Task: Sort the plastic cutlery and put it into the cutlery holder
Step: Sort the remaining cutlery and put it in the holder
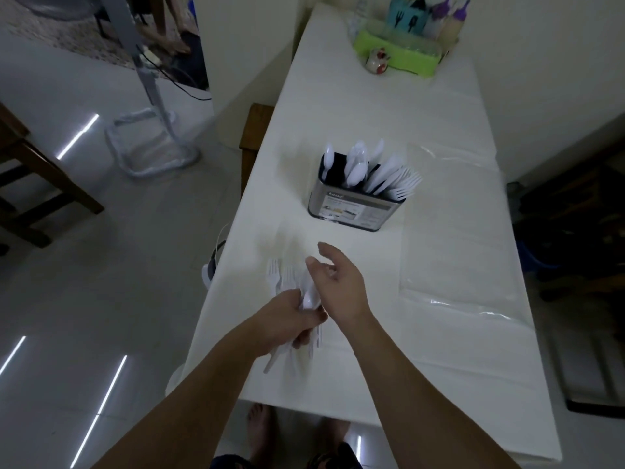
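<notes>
A metal cutlery holder (351,206) stands mid-table, with white plastic spoons (356,164) in its left and middle parts and white forks (399,182) leaning out on the right. Near the table's front left, my left hand (291,319) grips a bunch of white plastic cutlery (309,296), handles pointing down toward me. Loose white forks (280,275) lie on the table just beyond it. My right hand (341,282) hovers beside the bunch, fingers spread, holding nothing.
The white table (456,350) is long and narrow, its left edge close to my left hand. A clear plastic sheet (449,231) lies on the right. A green tray with bottles (399,52) sits at the far end. A wooden chair (33,184) and a fan stand (152,143) are on the floor, left.
</notes>
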`<state>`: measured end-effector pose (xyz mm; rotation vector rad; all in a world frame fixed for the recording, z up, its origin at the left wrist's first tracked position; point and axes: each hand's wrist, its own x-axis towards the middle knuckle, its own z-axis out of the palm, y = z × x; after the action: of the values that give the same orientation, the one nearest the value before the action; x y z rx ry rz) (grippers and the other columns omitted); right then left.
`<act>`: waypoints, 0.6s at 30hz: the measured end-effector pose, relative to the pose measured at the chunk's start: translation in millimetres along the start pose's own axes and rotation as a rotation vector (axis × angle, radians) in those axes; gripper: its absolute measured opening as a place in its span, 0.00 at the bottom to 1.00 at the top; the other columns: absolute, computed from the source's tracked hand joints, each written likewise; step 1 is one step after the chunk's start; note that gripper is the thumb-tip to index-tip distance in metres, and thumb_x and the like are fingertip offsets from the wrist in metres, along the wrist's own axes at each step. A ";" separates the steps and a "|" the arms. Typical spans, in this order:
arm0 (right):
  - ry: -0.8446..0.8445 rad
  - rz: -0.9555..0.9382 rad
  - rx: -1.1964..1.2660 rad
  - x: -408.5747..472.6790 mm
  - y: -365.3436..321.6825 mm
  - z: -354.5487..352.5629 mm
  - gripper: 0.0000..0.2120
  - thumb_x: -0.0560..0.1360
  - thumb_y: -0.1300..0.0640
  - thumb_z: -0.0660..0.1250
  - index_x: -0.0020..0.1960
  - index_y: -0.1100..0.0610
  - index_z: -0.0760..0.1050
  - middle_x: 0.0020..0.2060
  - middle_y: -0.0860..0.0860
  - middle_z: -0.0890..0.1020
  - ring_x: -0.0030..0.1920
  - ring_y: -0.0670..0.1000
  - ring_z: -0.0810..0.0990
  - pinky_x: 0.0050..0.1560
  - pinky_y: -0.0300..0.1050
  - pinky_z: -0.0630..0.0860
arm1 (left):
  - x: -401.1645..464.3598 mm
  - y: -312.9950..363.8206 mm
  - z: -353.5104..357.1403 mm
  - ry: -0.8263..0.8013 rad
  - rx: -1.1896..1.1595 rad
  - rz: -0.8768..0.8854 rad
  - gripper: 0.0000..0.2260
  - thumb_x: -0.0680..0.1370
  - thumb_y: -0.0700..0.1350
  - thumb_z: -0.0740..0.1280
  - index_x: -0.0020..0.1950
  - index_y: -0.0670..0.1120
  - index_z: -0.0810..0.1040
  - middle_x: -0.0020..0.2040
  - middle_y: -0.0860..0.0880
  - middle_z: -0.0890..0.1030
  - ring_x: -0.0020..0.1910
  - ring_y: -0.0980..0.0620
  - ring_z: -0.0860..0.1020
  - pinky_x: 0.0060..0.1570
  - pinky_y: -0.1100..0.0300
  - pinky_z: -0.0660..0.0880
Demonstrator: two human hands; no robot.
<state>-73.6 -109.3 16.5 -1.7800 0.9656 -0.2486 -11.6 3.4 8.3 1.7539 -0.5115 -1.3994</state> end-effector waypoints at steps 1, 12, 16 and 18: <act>0.000 0.001 0.006 0.7 1.5 -1.7 0.17 0.76 0.48 0.68 0.64 0.47 0.77 0.59 0.40 0.79 0.55 0.40 0.78 0.59 0.34 0.71 | 0.6 2.4 -0.7 -0.012 0.007 -0.011 0.11 0.79 0.46 0.67 0.47 0.37 0.78 0.29 0.45 0.80 0.27 0.50 0.76 0.35 0.59 0.77; 0.135 0.032 -0.010 7.6 1.6 -14.2 0.06 0.74 0.50 0.69 0.41 0.50 0.75 0.36 0.44 0.80 0.39 0.41 0.79 0.40 0.34 0.72 | 18.7 21.9 13.6 0.025 0.093 0.043 0.05 0.77 0.42 0.69 0.51 0.42 0.77 0.30 0.45 0.78 0.25 0.52 0.76 0.28 0.59 0.75; 0.161 0.126 0.178 12.3 -2.7 -16.5 0.10 0.75 0.54 0.66 0.56 0.49 0.73 0.46 0.45 0.81 0.48 0.45 0.81 0.48 0.38 0.75 | 28.7 27.1 16.3 0.159 0.187 0.062 0.05 0.76 0.43 0.69 0.50 0.45 0.75 0.34 0.47 0.81 0.26 0.52 0.80 0.29 0.60 0.77; 0.096 0.176 0.222 14.1 -6.6 -16.4 0.13 0.76 0.54 0.64 0.60 0.50 0.74 0.49 0.49 0.82 0.52 0.48 0.80 0.53 0.42 0.75 | 33.8 29.2 16.3 0.235 0.240 0.104 0.05 0.75 0.42 0.68 0.47 0.46 0.72 0.37 0.47 0.80 0.28 0.50 0.81 0.30 0.58 0.78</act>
<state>-70.5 -129.8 25.5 -1.4832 1.1121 -0.3186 -11.7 -44.2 10.1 2.0210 -0.6523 -1.0775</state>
